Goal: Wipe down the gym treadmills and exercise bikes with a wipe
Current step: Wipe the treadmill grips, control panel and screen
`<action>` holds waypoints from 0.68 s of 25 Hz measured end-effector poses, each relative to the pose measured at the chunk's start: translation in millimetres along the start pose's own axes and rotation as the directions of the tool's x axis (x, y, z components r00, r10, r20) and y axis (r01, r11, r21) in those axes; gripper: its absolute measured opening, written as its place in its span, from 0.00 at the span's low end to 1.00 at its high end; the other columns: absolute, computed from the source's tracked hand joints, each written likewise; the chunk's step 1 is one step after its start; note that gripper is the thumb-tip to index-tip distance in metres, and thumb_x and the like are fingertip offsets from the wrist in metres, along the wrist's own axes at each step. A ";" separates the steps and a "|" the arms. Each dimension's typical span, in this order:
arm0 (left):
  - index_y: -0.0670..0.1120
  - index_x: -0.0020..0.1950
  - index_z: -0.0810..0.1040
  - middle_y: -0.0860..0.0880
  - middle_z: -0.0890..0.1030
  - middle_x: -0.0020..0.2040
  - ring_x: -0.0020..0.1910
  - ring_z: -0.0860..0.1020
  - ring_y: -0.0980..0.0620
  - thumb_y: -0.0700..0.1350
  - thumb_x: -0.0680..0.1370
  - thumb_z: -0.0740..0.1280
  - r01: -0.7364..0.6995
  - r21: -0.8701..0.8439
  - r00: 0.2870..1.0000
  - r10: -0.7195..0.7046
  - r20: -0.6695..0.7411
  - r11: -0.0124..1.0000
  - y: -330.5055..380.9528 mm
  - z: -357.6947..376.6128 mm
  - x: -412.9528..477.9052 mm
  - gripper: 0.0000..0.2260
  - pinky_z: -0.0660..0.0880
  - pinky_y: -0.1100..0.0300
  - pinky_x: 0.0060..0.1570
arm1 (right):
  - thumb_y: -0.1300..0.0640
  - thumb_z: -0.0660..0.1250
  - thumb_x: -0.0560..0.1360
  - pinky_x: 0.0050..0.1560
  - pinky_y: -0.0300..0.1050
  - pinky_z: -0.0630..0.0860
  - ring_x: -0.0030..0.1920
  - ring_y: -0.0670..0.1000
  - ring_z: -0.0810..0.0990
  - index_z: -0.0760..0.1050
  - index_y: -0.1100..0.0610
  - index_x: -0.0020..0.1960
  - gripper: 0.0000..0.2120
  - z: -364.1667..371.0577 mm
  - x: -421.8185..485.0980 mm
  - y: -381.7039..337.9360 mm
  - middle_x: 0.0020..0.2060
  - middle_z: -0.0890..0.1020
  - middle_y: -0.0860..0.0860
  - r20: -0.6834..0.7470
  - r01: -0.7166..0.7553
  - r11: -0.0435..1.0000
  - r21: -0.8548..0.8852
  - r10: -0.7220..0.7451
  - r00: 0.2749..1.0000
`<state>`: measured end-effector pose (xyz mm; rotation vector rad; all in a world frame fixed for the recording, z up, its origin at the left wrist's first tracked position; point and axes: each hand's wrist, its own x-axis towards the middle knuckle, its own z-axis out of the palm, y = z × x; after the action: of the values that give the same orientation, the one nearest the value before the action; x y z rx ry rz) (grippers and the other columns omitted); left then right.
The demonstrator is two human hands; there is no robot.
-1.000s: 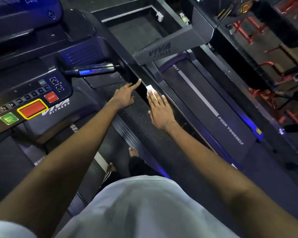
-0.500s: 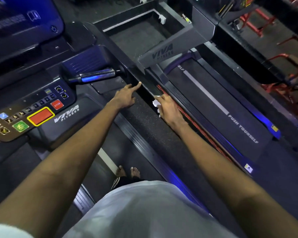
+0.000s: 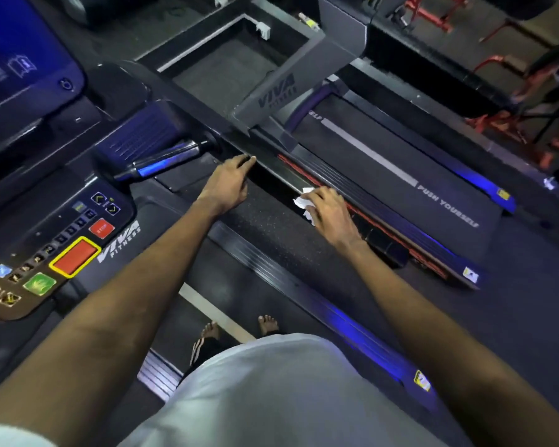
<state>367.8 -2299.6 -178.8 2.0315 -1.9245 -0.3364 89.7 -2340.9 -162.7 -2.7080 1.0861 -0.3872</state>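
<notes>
On the treadmill side arm (image 3: 271,233), your right hand (image 3: 331,214) grips the crumpled wipe (image 3: 302,201) at the outer edge; left hand (image 3: 229,183) rests flat, holding nothing. Console (image 3: 117,250) likely undone, so early days

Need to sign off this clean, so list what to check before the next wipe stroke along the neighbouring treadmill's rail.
1. Wipe in grip: ok. The right hand holds the crumpled white wipe.
2. Wipe touching the red-striped side rail: cannot tell. The hand hides the contact.
3. Rail free of objects toward its near end: ok.
4. Left hand braced: ok. It rests flat just beside the handlebar.
5. Belt stopped: cannot tell from one picture.
</notes>
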 end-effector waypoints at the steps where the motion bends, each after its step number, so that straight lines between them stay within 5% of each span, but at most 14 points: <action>1: 0.40 0.75 0.67 0.36 0.69 0.72 0.68 0.71 0.36 0.35 0.74 0.63 -0.055 0.017 0.998 0.055 0.002 0.998 -2.6 -0.2 0.3 0.28 0.70 0.46 0.68 | 0.59 0.64 0.80 0.58 0.47 0.72 0.56 0.52 0.75 0.76 0.58 0.63 0.12 -0.5 -4.7 -0.5 0.57 0.78 0.54 -0.018 -0.028 0.999 -0.017 0.028 0.999; 6: 0.39 0.74 0.68 0.35 0.69 0.72 0.69 0.70 0.36 0.36 0.71 0.66 -0.265 0.037 0.962 0.262 0.081 0.963 -13.3 -5.1 5.1 0.30 0.69 0.44 0.68 | 0.59 0.64 0.80 0.48 0.44 0.74 0.49 0.51 0.76 0.78 0.58 0.53 0.06 5.7 -14.4 -23.9 0.49 0.77 0.52 -0.141 -0.229 0.972 0.059 0.235 0.962; 8: 0.39 0.73 0.69 0.36 0.70 0.71 0.69 0.70 0.36 0.36 0.72 0.66 -0.293 0.017 0.953 0.290 0.090 0.956 -15.9 -7.2 7.8 0.29 0.70 0.43 0.68 | 0.59 0.65 0.78 0.46 0.39 0.72 0.45 0.48 0.76 0.79 0.57 0.51 0.05 16.3 -21.8 -39.0 0.47 0.78 0.51 -0.243 -0.424 0.872 0.246 0.479 0.844; 9: 0.39 0.73 0.70 0.36 0.71 0.70 0.68 0.71 0.37 0.36 0.72 0.66 -0.306 0.010 0.949 0.304 0.085 0.952 -17.4 -8.4 9.7 0.28 0.70 0.43 0.67 | 0.60 0.66 0.77 0.45 0.36 0.71 0.43 0.47 0.77 0.80 0.57 0.49 0.04 23.7 -23.8 -47.6 0.46 0.79 0.51 -0.290 -0.520 0.772 0.366 0.625 0.724; 11: 0.39 0.73 0.70 0.37 0.71 0.70 0.68 0.71 0.37 0.36 0.73 0.65 -0.315 0.005 0.946 0.313 0.090 0.949 -20.4 -10.6 11.2 0.26 0.69 0.44 0.68 | 0.61 0.68 0.74 0.44 0.35 0.72 0.40 0.48 0.79 0.81 0.55 0.44 0.04 37.8 -19.1 -64.5 0.41 0.82 0.51 -0.305 -0.636 0.468 0.614 0.884 0.355; 13: 0.40 0.73 0.69 0.38 0.70 0.72 0.69 0.69 0.39 0.36 0.74 0.65 -0.310 0.004 0.945 0.308 0.111 0.951 -22.6 -11.6 12.8 0.26 0.67 0.46 0.70 | 0.63 0.70 0.73 0.43 0.39 0.77 0.37 0.48 0.80 0.79 0.55 0.43 0.05 46.7 -8.5 -71.8 0.38 0.83 0.51 -0.080 -0.459 0.066 0.886 0.997 -0.010; 15: 0.42 0.75 0.68 0.40 0.69 0.73 0.71 0.68 0.40 0.37 0.75 0.65 -0.319 0.019 0.940 0.314 0.130 0.947 -25.1 -10.3 14.4 0.27 0.65 0.47 0.71 | 0.65 0.71 0.74 0.36 0.36 0.78 0.35 0.47 0.78 0.79 0.60 0.46 0.02 46.3 0.4 -73.9 0.39 0.81 0.54 0.216 -0.112 -0.238 0.965 0.960 -0.177; 17: 0.42 0.76 0.66 0.40 0.67 0.74 0.72 0.67 0.40 0.38 0.75 0.66 -0.332 0.044 0.934 0.322 0.152 0.942 -25.3 -10.4 14.4 0.29 0.63 0.47 0.72 | 0.65 0.69 0.76 0.33 0.33 0.77 0.33 0.45 0.76 0.78 0.65 0.46 0.02 40.3 5.4 -73.0 0.41 0.79 0.55 0.333 0.023 -0.338 0.941 0.912 -0.240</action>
<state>396.1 -2312.2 -178.4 1.7216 -2.3470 -0.3431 153.3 -2289.3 -179.7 0.0693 1.7384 -1.4790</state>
